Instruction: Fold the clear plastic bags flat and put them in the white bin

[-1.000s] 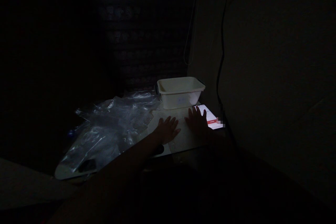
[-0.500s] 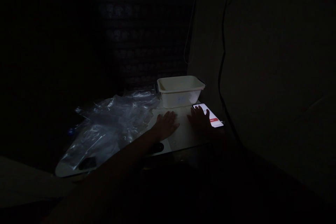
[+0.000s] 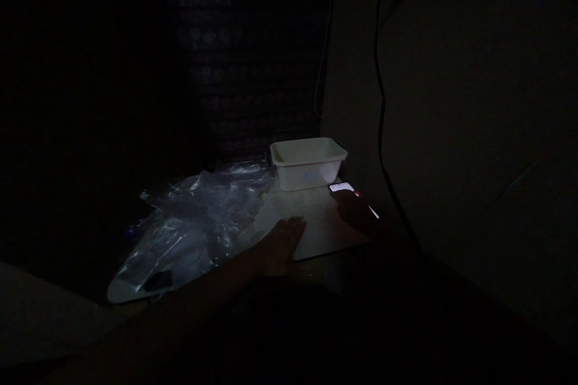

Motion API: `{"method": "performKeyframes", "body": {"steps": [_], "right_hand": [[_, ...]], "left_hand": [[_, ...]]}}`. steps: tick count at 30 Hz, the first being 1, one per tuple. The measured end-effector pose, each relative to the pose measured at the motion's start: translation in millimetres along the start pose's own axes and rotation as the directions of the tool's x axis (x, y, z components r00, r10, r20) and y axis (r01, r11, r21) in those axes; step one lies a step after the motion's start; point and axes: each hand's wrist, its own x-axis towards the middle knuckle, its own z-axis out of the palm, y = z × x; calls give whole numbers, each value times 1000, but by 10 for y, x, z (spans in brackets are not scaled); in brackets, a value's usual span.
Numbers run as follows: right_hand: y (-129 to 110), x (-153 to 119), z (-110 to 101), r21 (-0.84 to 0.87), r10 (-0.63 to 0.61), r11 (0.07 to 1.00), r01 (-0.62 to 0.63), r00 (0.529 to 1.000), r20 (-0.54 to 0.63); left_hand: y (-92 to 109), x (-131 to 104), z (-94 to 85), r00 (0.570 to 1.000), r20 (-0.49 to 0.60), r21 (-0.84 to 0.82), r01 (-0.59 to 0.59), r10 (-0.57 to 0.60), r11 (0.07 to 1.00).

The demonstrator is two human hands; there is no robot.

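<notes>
A phone with a lit white screen [image 3: 342,187] lies at the right side of the pale tabletop [image 3: 316,234]. My right hand [image 3: 354,213] is over it, dark against the glow and covering most of the screen; how its fingers are bent is hard to make out. Near the table's front edge, my left hand [image 3: 283,243] rests palm down with fingers stretched out, holding nothing. Crumpled clear plastic sheeting [image 3: 194,210] spreads over the left part of the table. Behind both hands stands a cream plastic tub [image 3: 302,177] with dark side handles.
The room is very dark. A small dark object [image 3: 158,281] sits at the table's left front end. Along the right wall hangs a black cable [image 3: 382,114]. A thin looped cord [image 3: 321,114] dangles behind the tub, by a dark textured back wall [image 3: 212,72].
My left hand has slid back toward the front edge, where it now hides the dark oval object seen before. My right hand has shifted over the phone, covering more of its screen.
</notes>
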Motion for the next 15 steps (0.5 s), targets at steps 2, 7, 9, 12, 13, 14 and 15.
{"method": "performKeyframes", "body": {"steps": [2,7,9,12,13,14,15], "right_hand": [[-10,-14,5,22,-42,999,41,999,15],[7,-72,53,57,-120,992,116,991,59],[33,-79,82,81,-106,992,100,992,70],[63,-62,99,128,-69,990,54,991,118],[67,-52,95,140,-58,989,38,988,142],[67,-43,88,149,-50,988,25,985,165],[65,-35,78,159,-47,987,18,983,180]], "left_hand": [[38,41,46,999,-31,-21,-19,18,1000],[43,110,43,980,-194,-96,-72,53,993],[12,134,30,971,-238,-105,-37,11,994],[-31,180,39,969,-243,-70,20,-37,997],[-38,197,46,969,-241,-58,32,-46,998],[-41,216,51,968,-246,-55,44,-57,997],[-43,235,55,965,-255,-62,53,-67,997]]}}
